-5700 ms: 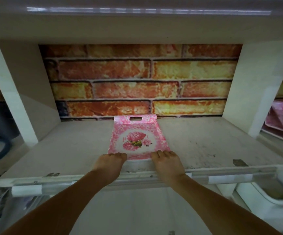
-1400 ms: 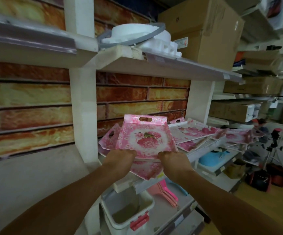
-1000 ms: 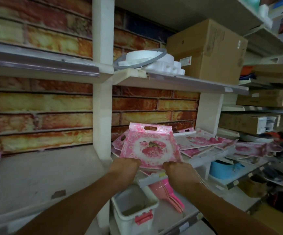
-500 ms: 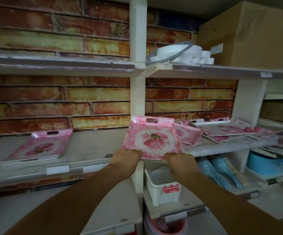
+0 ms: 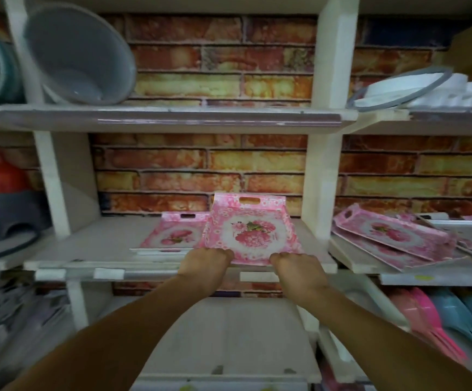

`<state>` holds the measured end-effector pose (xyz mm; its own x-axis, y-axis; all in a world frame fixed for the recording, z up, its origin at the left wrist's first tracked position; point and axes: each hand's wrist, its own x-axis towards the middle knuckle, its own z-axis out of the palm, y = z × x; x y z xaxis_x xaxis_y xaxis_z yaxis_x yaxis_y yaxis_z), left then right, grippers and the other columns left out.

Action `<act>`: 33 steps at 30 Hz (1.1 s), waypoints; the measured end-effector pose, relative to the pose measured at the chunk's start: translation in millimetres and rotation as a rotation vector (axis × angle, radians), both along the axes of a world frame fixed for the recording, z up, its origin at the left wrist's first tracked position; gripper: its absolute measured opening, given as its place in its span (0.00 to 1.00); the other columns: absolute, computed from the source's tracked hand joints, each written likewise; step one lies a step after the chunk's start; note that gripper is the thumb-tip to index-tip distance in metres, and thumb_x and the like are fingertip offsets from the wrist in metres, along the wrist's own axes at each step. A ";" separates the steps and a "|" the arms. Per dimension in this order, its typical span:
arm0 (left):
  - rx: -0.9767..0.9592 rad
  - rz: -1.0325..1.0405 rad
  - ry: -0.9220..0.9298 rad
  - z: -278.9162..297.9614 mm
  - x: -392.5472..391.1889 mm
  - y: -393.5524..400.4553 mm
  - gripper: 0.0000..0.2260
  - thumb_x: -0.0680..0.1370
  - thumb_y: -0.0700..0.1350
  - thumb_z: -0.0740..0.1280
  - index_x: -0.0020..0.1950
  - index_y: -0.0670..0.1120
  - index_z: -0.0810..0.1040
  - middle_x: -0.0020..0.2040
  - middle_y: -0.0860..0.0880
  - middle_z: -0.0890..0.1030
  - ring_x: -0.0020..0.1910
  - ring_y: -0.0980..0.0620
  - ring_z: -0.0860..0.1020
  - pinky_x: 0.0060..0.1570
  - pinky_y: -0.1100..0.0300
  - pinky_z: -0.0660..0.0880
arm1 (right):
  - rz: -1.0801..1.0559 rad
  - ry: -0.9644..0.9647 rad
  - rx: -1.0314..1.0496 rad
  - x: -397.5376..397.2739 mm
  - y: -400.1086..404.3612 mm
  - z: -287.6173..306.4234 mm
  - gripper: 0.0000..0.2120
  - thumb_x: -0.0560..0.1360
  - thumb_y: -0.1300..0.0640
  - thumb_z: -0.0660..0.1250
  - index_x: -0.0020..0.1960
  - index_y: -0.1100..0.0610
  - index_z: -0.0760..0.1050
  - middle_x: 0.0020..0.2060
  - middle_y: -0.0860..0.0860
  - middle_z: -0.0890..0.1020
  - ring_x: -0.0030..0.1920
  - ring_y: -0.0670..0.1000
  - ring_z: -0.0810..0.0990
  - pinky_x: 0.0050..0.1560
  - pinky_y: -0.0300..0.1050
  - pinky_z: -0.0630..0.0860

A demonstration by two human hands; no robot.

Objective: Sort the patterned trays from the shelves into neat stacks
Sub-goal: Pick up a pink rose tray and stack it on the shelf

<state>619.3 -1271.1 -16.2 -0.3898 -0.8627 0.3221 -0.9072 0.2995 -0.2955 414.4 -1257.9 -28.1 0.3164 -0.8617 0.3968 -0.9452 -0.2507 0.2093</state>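
Note:
I hold a pink floral tray (image 5: 250, 230) by its near edge, tilted up, over the front of the middle shelf (image 5: 88, 249). My left hand (image 5: 205, 262) grips its near left corner and my right hand (image 5: 295, 268) grips its near right corner. A second pink floral tray (image 5: 172, 235) lies flat on that shelf, just left of and partly behind the held one. On the shelf bay to the right, several more pink trays (image 5: 390, 232) lie in a loose, crooked pile.
White shelf uprights (image 5: 318, 193) stand on both sides of the bay. Grey basins (image 5: 79, 55) lean on the upper shelf, with white lids (image 5: 415, 88) at upper right. Pink and blue plastic forks (image 5: 449, 314) lie on the lower right shelf. A brick-patterned wall backs the shelves.
I have carried the held tray leftward from the right bay's pile to the middle bay, and it is now beside the tray lying there. Both hands kept their grip.

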 end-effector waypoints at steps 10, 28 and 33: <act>0.004 0.089 0.006 -3.3 153.8 -31.4 0.13 0.77 0.41 0.62 0.61 0.50 0.71 0.55 0.48 0.80 0.52 0.44 0.80 0.47 0.54 0.75 | 0.079 0.024 -0.001 154.0 -45.2 0.2 0.15 0.68 0.69 0.63 0.51 0.55 0.73 0.45 0.52 0.81 0.45 0.56 0.80 0.39 0.43 0.67; 0.037 0.143 -0.010 -28.2 212.3 -146.1 0.12 0.81 0.44 0.58 0.63 0.52 0.70 0.57 0.49 0.80 0.53 0.44 0.80 0.48 0.54 0.75 | 0.153 0.004 0.088 212.3 -171.0 -22.5 0.11 0.70 0.68 0.61 0.49 0.56 0.74 0.44 0.54 0.81 0.44 0.58 0.80 0.40 0.44 0.68; 0.096 0.164 -0.028 -33.5 209.5 -183.8 0.12 0.81 0.42 0.57 0.63 0.51 0.70 0.56 0.48 0.80 0.52 0.44 0.80 0.47 0.55 0.75 | 0.166 -0.001 0.121 211.0 -209.8 -29.2 0.11 0.70 0.68 0.61 0.48 0.56 0.73 0.42 0.54 0.80 0.38 0.57 0.75 0.40 0.43 0.66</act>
<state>828.8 -1454.9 -49.7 -0.2492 -0.9418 0.2258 -0.9378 0.1765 -0.2989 625.4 -1467.7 -57.3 0.4582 -0.8389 0.2937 -0.8887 -0.4267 0.1675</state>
